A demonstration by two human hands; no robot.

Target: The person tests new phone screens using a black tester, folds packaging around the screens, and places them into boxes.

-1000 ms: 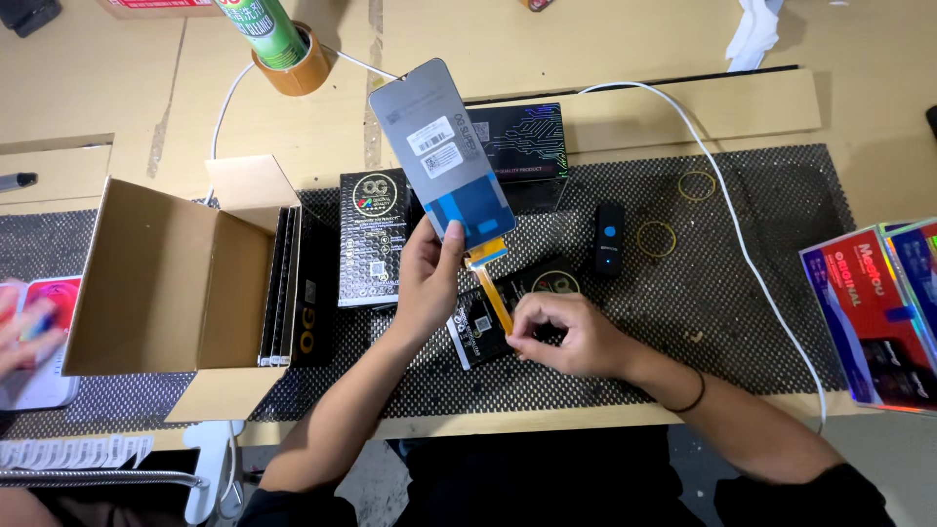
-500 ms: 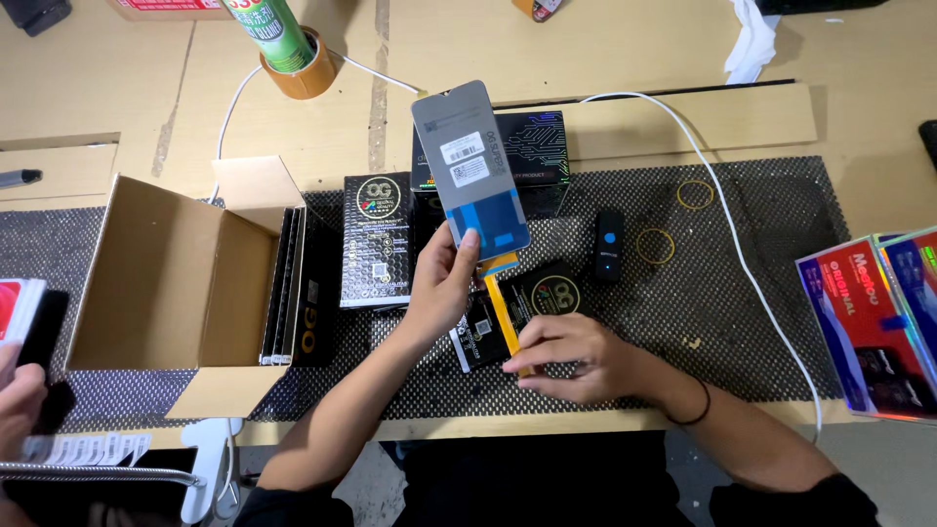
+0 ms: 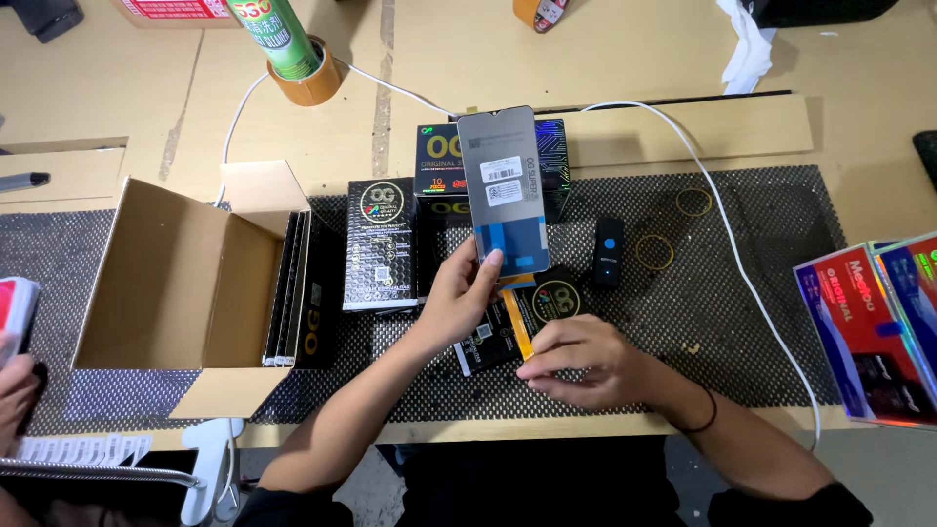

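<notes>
The screen (image 3: pixel 502 187) has been raised more upright by the left hand (image 3: pixel 459 298) pinching its lower edge, while its orange ribbon (image 3: pixel 517 317) is pinched by the right hand (image 3: pixel 584 359) above the counter (image 3: pixel 605 59); the ribbon is best kept slack and unkinked.

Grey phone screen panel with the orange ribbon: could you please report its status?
Left hand holds grey phone screen panel upright by its lower edge. Right hand pinches orange ribbon cable below. Small black device lies beside, apart.

my left hand (image 3: pixel 459 298): raised, fingers pinched, thumb up | my right hand (image 3: pixel 586 361): low, palm down, fingers curled
</notes>
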